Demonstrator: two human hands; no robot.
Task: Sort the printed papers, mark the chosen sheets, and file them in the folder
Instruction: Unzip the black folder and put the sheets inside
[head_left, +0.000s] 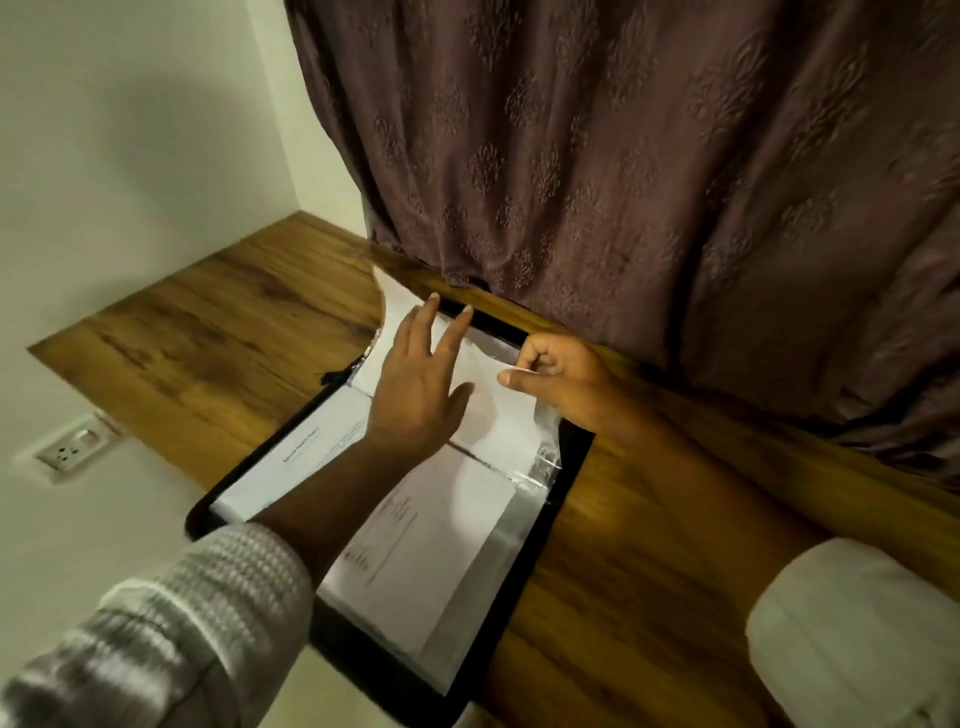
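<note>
A black folder (566, 488) lies open on the wooden desk (208, 332), with clear plastic sleeves inside. A printed sheet (296, 452) shows on its left page and another printed sheet (441, 525) on the near right. My left hand (415, 379) lies flat, fingers straight, on a white sheet (493, 415) at the folder's far end. My right hand (561, 374) pinches the edge of a clear plastic sleeve (545, 447) beside that sheet. The sheet's far corner (389, 291) sticks out past the folder.
A brown patterned curtain (623, 182) hangs right behind the desk's far edge. A white wall (130, 130) stands at the left, with a power socket (67, 452) below the desk's left end. The folder's near corner overhangs the desk's front edge.
</note>
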